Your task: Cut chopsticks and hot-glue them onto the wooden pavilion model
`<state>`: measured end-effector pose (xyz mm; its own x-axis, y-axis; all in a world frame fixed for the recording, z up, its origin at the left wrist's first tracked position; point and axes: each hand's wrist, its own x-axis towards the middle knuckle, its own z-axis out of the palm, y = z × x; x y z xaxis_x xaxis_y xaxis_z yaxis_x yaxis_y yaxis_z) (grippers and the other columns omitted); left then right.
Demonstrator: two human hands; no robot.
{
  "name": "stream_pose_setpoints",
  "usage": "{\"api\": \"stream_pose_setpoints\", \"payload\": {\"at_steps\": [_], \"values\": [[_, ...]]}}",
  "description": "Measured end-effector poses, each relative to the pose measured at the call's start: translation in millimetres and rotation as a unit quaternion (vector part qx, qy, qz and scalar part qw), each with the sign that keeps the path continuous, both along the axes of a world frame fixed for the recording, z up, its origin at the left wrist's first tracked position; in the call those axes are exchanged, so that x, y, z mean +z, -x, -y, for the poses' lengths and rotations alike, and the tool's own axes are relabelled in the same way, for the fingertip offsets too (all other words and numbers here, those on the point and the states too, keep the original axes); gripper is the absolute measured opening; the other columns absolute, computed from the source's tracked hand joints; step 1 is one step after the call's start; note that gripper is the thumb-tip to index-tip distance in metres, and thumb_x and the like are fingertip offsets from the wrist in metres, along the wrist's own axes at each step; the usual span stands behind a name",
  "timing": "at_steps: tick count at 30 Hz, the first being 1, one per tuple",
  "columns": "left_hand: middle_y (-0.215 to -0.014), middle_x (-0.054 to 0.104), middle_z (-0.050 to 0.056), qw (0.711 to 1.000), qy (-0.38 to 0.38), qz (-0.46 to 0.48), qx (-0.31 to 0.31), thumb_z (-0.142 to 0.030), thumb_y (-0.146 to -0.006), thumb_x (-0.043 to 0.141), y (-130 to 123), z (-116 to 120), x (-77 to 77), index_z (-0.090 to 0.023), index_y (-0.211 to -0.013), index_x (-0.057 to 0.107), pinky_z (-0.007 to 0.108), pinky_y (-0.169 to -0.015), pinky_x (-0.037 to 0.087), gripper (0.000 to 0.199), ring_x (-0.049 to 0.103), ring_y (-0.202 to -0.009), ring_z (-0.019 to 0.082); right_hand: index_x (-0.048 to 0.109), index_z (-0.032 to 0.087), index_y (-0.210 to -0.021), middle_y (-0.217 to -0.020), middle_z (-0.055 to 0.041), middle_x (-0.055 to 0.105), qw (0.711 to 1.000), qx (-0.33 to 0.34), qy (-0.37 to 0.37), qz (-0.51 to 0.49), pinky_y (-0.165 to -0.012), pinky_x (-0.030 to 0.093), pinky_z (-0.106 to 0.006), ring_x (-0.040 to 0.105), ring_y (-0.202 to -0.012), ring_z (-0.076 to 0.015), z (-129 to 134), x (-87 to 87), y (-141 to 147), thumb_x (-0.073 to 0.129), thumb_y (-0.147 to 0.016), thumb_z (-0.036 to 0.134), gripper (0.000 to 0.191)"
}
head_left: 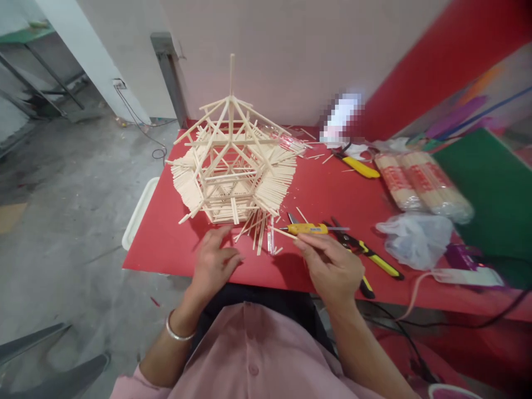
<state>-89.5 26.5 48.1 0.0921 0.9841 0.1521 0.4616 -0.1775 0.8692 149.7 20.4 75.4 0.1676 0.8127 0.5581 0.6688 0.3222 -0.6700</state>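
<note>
A pavilion-like model (230, 144) built of thin wooden sticks stands on the red table (166, 252), a tall stick rising from its peak. My right hand (334, 269) pinches one thin wooden stick (285, 234) between thumb and fingers, its free end pointing left towards the model. My left hand (214, 257), its fingers apart and holding nothing, hovers at the model's front edge. Loose sticks (261, 235) lie fanned out between the two hands. Just beyond my right hand lies a yellow-handled screwdriver (307, 228).
Black-and-yellow pliers (374, 257) lie right of my right hand. Farther back are a yellow-handled tool (359, 166) and wrapped stick bundles (432, 185). A clear plastic bag (415, 238), a purple box (463, 257) and cables occupy the right side. A wall borders the table's back.
</note>
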Motion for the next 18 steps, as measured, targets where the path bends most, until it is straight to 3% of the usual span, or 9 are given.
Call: {"api": "stream_pose_setpoints", "payload": {"at_steps": [2,5,7,9,11,14,16,18], "values": [[-0.1,0.068,0.011,0.986,0.088,0.144,-0.017,-0.049,-0.077,0.071,-17,5,3.8,-0.02,-0.08,0.076,0.033,-0.069,0.048,0.029,0.06,-0.08,0.02,0.074,0.026,-0.092,-0.084,-0.002,0.076,0.997,0.021,-0.055,0.04,-0.07,0.06,-0.035,0.071,-0.074,-0.0189,8,-1.0,14,0.071,-0.082,0.019,0.012],[-0.053,0.051,-0.002,0.885,0.266,0.377,-0.066,-0.059,-0.08,0.064,-41,9,9.5,-0.016,-0.083,0.072,0.023,-0.044,0.031,0.043,0.038,-0.043,0.007,0.071,0.028,-0.095,-0.083,-0.0005,0.075,0.982,0.118,-0.11,0.098,-0.069,0.059,-0.032,0.071,-0.072,-0.0172,15,4.2,30,0.073,-0.079,0.013,0.022],[-0.05,0.046,-0.006,0.819,0.306,0.481,-0.054,-0.057,-0.074,0.072,-49,8,13.5,-0.016,-0.083,0.068,0.02,-0.04,0.021,0.042,0.03,-0.038,0.004,0.07,0.028,-0.094,-0.082,-0.0002,0.074,0.978,0.158,-0.099,0.099,-0.069,0.058,-0.032,0.07,-0.072,-0.0166,15,10.8,35,0.071,-0.081,0.013,0.02],[-0.053,0.051,-0.006,0.788,0.321,0.523,-0.054,-0.049,-0.069,0.078,-48,5,18.0,-0.016,-0.075,0.064,0.019,-0.038,0.018,0.037,0.028,-0.036,0.002,0.069,0.026,-0.09,-0.078,-0.0008,0.073,0.985,0.15,-0.055,0.068,-0.068,0.057,-0.03,0.068,-0.071,-0.0161,11,17.5,35,0.066,-0.085,0.016,0.011],[-0.056,0.057,-0.003,0.787,0.34,0.511,-0.063,-0.043,-0.067,0.08,-42,4,22.8,-0.015,-0.069,0.063,0.02,-0.038,0.019,0.033,0.032,-0.035,0.002,0.069,0.024,-0.083,-0.074,-0.0011,0.07,0.99,0.135,-0.003,0.03,-0.066,0.056,-0.029,0.067,-0.069,-0.0157,6,21.8,33,0.062,-0.089,0.021,0.01],[-0.059,0.063,0.002,0.817,0.364,0.435,-0.105,-0.042,-0.068,0.08,-34,6,27.7,-0.013,-0.07,0.07,0.021,-0.041,0.023,0.031,0.043,-0.041,0.005,0.069,0.023,-0.08,-0.074,-0.0008,0.07,0.989,0.136,0.057,-0.021,-0.063,0.055,-0.026,0.066,-0.066,-0.0145,-1,21.1,31,0.06,-0.091,0.028,0.015],[-0.062,0.063,0.004,0.844,0.342,0.388,-0.139,-0.041,-0.068,0.08,-34,10,28.2,-0.011,-0.07,0.073,0.022,-0.045,0.029,0.031,0.048,-0.05,0.008,0.071,0.024,-0.093,-0.076,0.0001,0.071,0.984,0.142,0.087,-0.058,-0.058,0.054,-0.024,0.066,-0.063,-0.0133,-1,16.1,32,0.062,-0.09,0.03,0.011],[-0.064,0.062,0.004,0.86,0.311,0.379,-0.141,-0.041,-0.067,0.081,-36,12,26.2,-0.011,-0.067,0.073,0.022,-0.05,0.033,0.031,0.049,-0.055,0.008,0.068,0.024,-0.109,-0.08,0.0005,0.072,0.982,0.14,0.091,-0.089,-0.056,0.054,-0.023,0.066,-0.063,-0.0125,2,9.8,35,0.065,-0.088,0.029,0.022]]}}
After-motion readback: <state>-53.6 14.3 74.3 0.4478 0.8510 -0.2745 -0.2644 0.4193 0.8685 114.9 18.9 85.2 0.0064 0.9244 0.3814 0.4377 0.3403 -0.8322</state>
